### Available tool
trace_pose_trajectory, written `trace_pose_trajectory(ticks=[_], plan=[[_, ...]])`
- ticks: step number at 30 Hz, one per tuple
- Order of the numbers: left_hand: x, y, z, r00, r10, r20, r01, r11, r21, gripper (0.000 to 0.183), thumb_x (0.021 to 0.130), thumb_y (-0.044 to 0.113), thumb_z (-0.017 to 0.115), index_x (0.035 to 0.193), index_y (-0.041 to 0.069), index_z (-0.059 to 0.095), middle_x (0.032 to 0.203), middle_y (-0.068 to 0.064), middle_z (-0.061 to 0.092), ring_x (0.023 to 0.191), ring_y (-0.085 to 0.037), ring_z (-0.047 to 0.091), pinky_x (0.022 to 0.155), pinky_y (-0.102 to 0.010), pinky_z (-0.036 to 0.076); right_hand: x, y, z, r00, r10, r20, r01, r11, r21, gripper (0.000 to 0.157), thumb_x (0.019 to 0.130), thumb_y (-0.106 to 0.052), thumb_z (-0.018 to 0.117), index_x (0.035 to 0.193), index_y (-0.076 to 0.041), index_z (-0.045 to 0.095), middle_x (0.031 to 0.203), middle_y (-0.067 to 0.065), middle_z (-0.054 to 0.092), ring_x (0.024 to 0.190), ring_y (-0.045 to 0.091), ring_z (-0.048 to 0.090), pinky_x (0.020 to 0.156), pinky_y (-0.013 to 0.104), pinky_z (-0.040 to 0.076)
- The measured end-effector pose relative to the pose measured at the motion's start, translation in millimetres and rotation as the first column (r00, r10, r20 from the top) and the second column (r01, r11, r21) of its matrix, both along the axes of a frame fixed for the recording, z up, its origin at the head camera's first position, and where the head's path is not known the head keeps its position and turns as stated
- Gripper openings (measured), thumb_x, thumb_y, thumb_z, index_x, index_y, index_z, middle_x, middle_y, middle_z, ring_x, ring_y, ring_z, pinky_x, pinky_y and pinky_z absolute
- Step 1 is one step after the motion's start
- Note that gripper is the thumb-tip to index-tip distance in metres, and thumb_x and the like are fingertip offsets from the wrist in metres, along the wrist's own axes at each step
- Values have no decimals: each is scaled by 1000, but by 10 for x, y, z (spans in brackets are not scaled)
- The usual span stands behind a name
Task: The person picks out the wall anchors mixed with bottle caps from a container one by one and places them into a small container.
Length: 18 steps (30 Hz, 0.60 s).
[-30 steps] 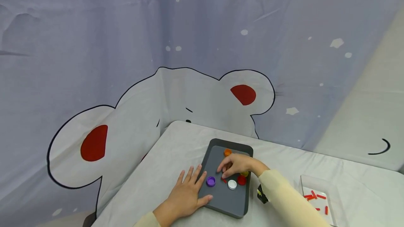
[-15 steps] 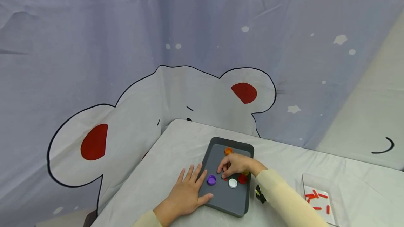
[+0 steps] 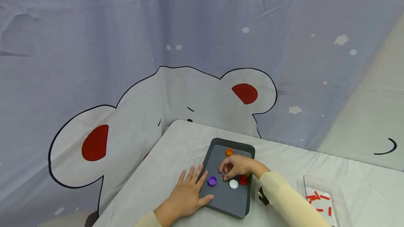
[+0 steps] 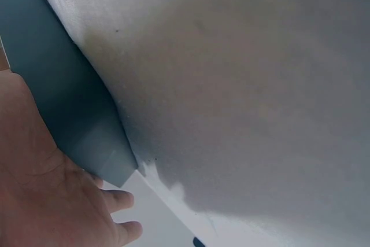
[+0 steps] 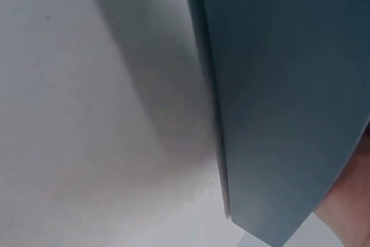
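A dark grey tray (image 3: pixel 225 202) lies on the white-covered table in the head view. My left hand (image 3: pixel 186 195) rests at its left rim, fingers spread and straight; the left wrist view shows the palm (image 4: pixel 40 172) against the tray wall (image 4: pixel 69 85). Over the tray, my right hand (image 3: pixel 236 166) pinches a small red stick (image 3: pixel 223 176) between thumb and curled fingers, which hide most of it. Round caps lie around it: purple (image 3: pixel 212 181), white (image 3: pixel 233 184), red (image 3: pixel 243 180) and orange (image 3: pixel 229 152). A yellow cap (image 3: pixel 247 174) is partly covered by the right hand.
To the right stands a clear plastic box (image 3: pixel 339 199) with several red sticks in it. A black and yellow object (image 3: pixel 263 197) shows below the right wrist. A printed cloth (image 3: pixel 189 27) hangs behind the table.
The right thumb and fingers have shifted slightly at the red stick, and less of the stick shows. The left hand and the tray stay put.
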<state>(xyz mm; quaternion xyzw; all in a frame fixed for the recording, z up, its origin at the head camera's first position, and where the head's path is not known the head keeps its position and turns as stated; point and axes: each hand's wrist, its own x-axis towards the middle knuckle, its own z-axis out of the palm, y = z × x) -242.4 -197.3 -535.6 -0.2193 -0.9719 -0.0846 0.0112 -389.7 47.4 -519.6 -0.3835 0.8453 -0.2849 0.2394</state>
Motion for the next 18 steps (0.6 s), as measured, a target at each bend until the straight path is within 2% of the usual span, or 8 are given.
trace_pose_trajectory(ticks=[3, 10, 18], plan=[[-8, -1, -9, 1000, -1, -5, 1, 1000, 0, 82, 99, 70, 39, 157, 11, 39, 167, -15, 22, 150, -44, 26, 115, -67, 22, 12, -8, -4, 1000, -6, -21, 7, 1000, 13, 20, 84, -19, 85, 101, -20, 75, 80, -9, 62, 69, 5, 54, 64, 22, 45], [-15, 1, -3, 1000, 15, 20, -14, 1000, -21, 82, 99, 70, 37, 159, 14, 36, 169, -12, 18, 151, -42, 24, 117, -65, 20, 30, 0, -3, 999, -3, -43, 2, 1000, -16, 19, 85, -17, 83, 102, -15, 75, 79, -8, 62, 69, 4, 53, 64, 21, 44], [-18, -1, -11, 999, 19, 33, -18, 1000, -20, 82, 99, 70, 38, 159, 14, 36, 169, -11, 17, 152, -42, 22, 117, -66, 19, 38, 6, 1, 999, -10, -49, 10, 1000, 4, 24, 83, -18, 85, 104, -18, 73, 83, -7, 61, 71, 6, 53, 65, 24, 45]])
